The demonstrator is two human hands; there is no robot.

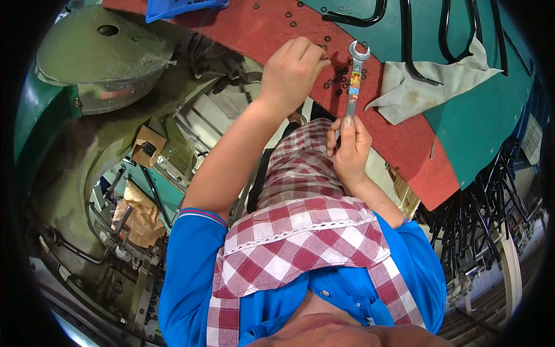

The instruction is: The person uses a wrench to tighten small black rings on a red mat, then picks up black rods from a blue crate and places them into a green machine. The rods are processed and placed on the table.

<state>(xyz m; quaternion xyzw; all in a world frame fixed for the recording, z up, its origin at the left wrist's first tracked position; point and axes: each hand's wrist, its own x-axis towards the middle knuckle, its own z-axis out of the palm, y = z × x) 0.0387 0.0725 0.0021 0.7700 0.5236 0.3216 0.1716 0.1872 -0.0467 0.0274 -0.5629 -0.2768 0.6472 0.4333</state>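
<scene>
Right hand (350, 149) closes around a wrench (354, 87); left hand (292, 68) half-curls near black rings (339, 92), its hold I can't tell.

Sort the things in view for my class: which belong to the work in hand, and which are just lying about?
Likely in use:
- silver open-ended metal wrench, held in the right hand
- small black rings, beside the left hand

Apparently lying about:
- bent black rods
- crumpled grey cloth
- blue plastic tray
</scene>
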